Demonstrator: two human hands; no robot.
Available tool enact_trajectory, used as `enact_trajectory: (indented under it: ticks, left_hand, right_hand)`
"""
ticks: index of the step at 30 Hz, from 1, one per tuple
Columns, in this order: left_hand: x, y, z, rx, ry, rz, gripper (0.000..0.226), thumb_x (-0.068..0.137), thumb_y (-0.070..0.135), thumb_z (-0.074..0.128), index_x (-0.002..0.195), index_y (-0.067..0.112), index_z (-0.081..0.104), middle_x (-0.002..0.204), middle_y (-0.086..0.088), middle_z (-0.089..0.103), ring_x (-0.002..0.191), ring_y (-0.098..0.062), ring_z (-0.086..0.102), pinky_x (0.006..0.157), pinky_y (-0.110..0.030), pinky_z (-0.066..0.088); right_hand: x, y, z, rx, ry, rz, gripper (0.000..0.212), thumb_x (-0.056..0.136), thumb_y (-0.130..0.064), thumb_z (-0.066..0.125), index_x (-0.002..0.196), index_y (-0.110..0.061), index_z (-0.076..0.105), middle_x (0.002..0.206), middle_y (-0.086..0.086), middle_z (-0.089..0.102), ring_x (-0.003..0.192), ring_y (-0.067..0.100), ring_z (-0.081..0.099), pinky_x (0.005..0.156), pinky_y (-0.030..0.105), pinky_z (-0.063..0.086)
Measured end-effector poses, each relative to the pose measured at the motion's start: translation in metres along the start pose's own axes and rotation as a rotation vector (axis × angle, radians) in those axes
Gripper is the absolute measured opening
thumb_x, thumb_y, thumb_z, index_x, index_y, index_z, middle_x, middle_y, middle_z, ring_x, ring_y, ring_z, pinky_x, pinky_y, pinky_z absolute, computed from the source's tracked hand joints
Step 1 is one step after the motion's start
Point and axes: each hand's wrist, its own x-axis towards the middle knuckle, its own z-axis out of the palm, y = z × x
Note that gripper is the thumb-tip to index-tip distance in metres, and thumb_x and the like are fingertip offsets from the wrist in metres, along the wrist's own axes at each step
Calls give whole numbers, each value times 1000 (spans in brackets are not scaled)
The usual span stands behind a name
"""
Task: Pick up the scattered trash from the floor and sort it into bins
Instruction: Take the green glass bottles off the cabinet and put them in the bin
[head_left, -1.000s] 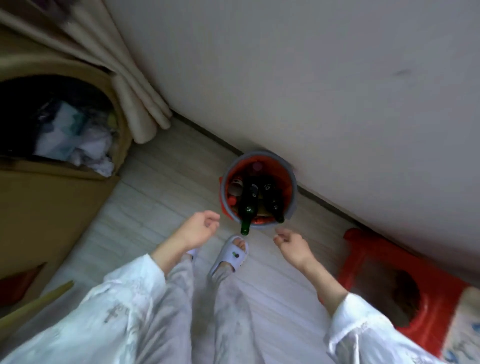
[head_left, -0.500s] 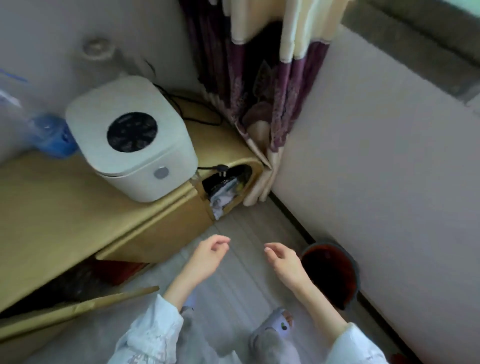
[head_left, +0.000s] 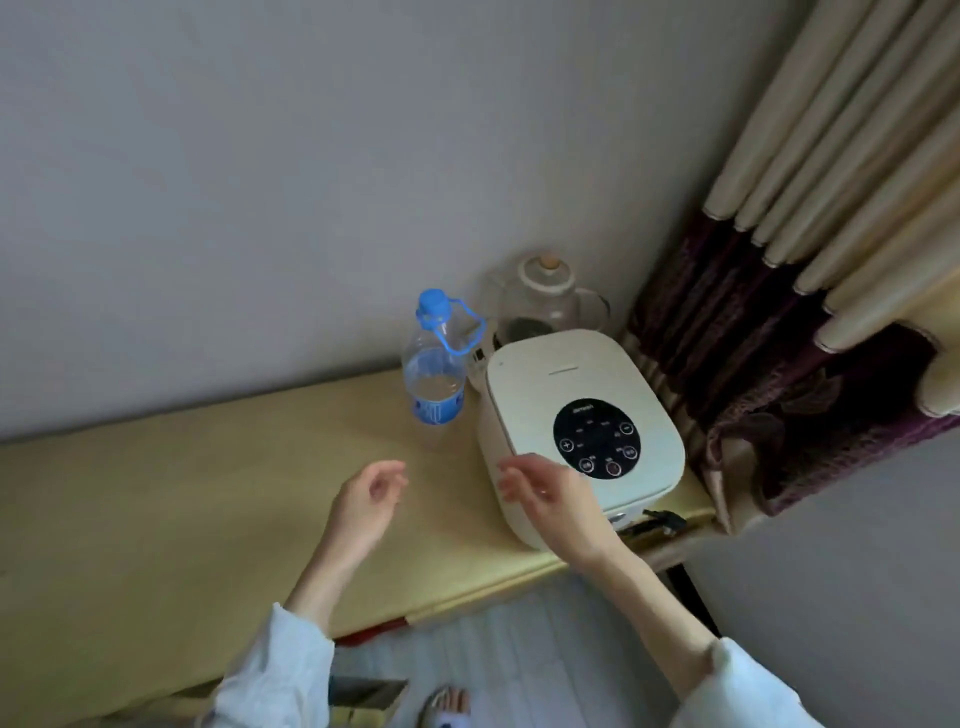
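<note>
Overhead, left hand and right hand, each grip loose and empty, near rounded glossy cooker.

You can read no words here. The rice cooker carries a round black control panel with plus and minus symbols; its small lettering and the water bottle label print are too blurred.

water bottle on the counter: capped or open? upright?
Capped and upright. The water bottle stands on the yellow counter with its blue cap on, beside the white cooker; neither hand touches it.
</note>
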Motion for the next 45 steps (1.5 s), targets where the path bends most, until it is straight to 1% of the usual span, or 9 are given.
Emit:
enact_trajectory:
  ticks: [6,11,14,20,26,31,35,39,45]
  left_hand:
    - [40,5,-21,-115,54,21,27,92,3,50,86,28,54,90,-9,65,74,-23,62,71,-33,45]
    - [46,-1,-30,-159,83,15,21,90,12,57,86,32,58,79,9,68,77,-23,62,76,-33,46]
    - [41,-2,-31,-165,87,0,27,91,6,53,85,32,58,81,8,67,73,-18,62,69,-25,44]
    - [34,8,-22,-136,103,9,17,91,10,54,89,26,59,95,-3,66,90,-25,61,83,-36,45]
    - [-4,37,-16,-90,344,187,23,92,6,50,113,5,59,105,-6,63,93,-17,57,83,-24,40]
    - [-59,65,27,-62,448,422,26,91,3,48,115,6,57,110,-4,58,97,-18,55,83,-25,41]
    - [-120,69,87,-7,294,563,22,89,8,46,104,13,61,102,-3,60,93,-13,57,79,-12,39]
    - [-174,63,158,0,17,608,18,89,11,49,96,25,58,96,5,59,85,8,58,74,-3,41]
    - [-238,43,299,221,-365,627,22,88,7,46,99,17,62,98,2,60,89,-7,56,75,-5,39]
  right_hand:
    - [103,-84,-12,-225,253,-291,36,92,-12,51,127,-9,53,112,14,58,102,29,56,90,31,41]
    - [163,-106,3,-654,3,-312,56,95,-30,46,146,-23,23,144,8,34,133,28,28,107,39,32]
    - [167,-104,13,-730,-19,-290,53,95,-30,46,144,-21,27,136,11,42,125,29,34,102,36,33]
    - [136,-101,22,-582,59,-417,44,89,-19,54,133,-14,46,129,8,48,119,25,38,96,30,36]
    - [74,-95,16,-366,174,-571,38,66,-2,65,104,0,65,94,22,61,87,43,54,74,38,47]
    - [-5,-77,-20,-241,261,-533,43,71,-13,57,113,-4,64,97,19,60,90,37,52,81,36,45]
    - [-82,-25,-62,-233,353,-464,40,75,-19,57,113,-9,63,98,14,61,89,34,54,82,33,44]
    - [-161,42,-108,-306,426,-392,39,74,-18,60,112,-9,63,95,9,61,86,29,53,78,23,41]
    - [-284,168,-160,-259,588,-49,38,74,-13,61,112,-11,63,100,5,57,92,17,44,81,22,38]
